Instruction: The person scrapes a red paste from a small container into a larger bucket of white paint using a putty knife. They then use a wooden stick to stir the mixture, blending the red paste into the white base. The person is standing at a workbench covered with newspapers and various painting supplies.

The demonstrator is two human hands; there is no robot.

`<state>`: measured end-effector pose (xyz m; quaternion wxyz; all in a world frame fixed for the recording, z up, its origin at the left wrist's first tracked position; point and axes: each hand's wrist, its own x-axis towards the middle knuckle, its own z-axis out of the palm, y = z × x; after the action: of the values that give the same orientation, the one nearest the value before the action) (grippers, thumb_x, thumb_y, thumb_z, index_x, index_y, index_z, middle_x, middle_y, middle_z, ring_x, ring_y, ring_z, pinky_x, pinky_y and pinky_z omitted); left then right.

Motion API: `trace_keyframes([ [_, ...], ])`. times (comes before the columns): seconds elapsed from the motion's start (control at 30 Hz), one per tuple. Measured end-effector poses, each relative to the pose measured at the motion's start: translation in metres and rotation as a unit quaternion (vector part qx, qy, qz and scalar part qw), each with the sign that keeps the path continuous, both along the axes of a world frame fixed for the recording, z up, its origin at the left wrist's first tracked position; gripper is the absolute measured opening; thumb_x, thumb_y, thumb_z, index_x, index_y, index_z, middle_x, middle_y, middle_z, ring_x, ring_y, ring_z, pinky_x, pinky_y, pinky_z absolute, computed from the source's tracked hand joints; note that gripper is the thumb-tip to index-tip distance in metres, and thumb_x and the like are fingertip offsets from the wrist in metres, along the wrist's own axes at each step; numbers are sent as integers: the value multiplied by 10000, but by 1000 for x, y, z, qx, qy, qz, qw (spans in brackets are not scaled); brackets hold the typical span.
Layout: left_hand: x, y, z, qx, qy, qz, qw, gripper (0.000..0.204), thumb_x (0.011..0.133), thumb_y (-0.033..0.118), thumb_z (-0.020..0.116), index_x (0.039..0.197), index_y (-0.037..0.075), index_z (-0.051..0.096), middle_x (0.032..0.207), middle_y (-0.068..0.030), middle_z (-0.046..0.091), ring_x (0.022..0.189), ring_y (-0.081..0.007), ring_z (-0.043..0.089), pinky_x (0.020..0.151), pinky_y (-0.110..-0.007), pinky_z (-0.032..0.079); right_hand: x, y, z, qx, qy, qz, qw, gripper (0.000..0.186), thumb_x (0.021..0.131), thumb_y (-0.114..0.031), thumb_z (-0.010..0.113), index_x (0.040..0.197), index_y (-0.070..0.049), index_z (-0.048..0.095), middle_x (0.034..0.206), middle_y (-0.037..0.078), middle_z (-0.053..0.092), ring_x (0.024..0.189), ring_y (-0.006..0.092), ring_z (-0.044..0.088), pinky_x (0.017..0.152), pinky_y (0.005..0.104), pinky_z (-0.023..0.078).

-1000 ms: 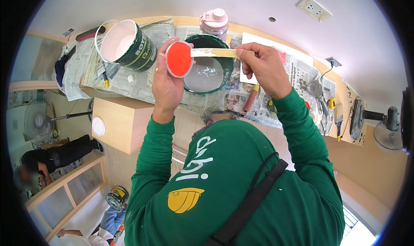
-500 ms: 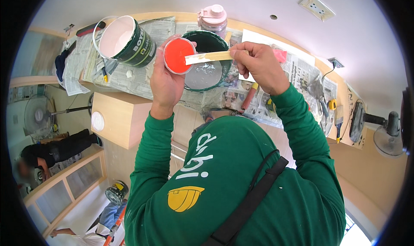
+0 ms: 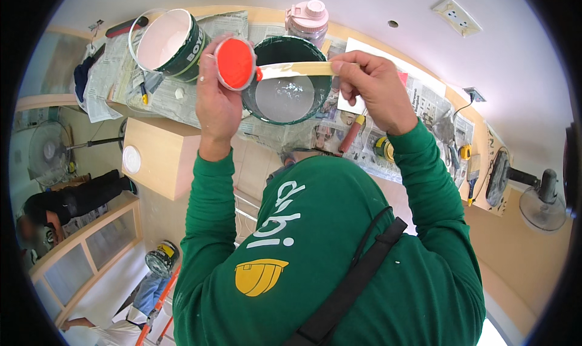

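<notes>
My left hand (image 3: 218, 113) grips a small clear container of red paint (image 3: 235, 62), tilted toward me. My right hand (image 3: 379, 91) pinches a pale wooden stick (image 3: 303, 68), whose white-coated tip carries a red dab at the container's right rim. Behind both hands, a dark green bucket (image 3: 285, 100) holds grey, watery liquid. To the left stands a larger green pail (image 3: 163, 40) with pale pink contents. A pink-lidded bottle (image 3: 306, 25) is beyond the bucket. Right of the bucket, a red-handled tool (image 3: 351, 134) lies on newspaper.
Brushes (image 3: 473, 176), a tape measure (image 3: 465, 152) and a yellow-labelled can (image 3: 384, 147) sit at the right, near a fan (image 3: 542, 203). A wooden box (image 3: 163, 161) is below left. Two co-workers are at the lower left, one in black (image 3: 79, 197), one near an orange ladder (image 3: 154, 312).
My left hand and the red container have moved left and slightly up. The stick's tip, white a second ago, now has red paint on it at the container's rim.
</notes>
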<state>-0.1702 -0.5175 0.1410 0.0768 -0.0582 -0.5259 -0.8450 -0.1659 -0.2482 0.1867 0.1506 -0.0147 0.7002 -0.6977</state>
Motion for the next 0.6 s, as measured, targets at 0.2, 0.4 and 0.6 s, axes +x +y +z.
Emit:
trace_keyframes([
  [0.2,2,-8,2,5,-6,20,1000,519,1157,371,327,1475,-19,454,1347,-210,634,1231,-276,648,1000,-411,563,5,0,-14,273,319,-23,907,171,933,-142,749,1070,-43,779,763,64,696,664,188,642,605,323,507],
  [0.4,4,-8,-4,20,-1,11,1000,525,1158,372,327,1485,-20,448,1347,-215,638,1193,-268,665,995,-407,567,12,-4,-38,374,484,12,791,225,870,-54,799,1093,-83,791,749,52,618,688,214,597,606,359,474],
  [0.6,1,-14,-12,-5,9,-5,1000,530,1160,372,287,1491,-10,447,1411,-244,591,1290,-346,623,1038,-457,571,13,-1,-53,402,470,12,786,246,851,-112,805,1095,-142,788,795,29,623,759,224,627,614,376,504],
])
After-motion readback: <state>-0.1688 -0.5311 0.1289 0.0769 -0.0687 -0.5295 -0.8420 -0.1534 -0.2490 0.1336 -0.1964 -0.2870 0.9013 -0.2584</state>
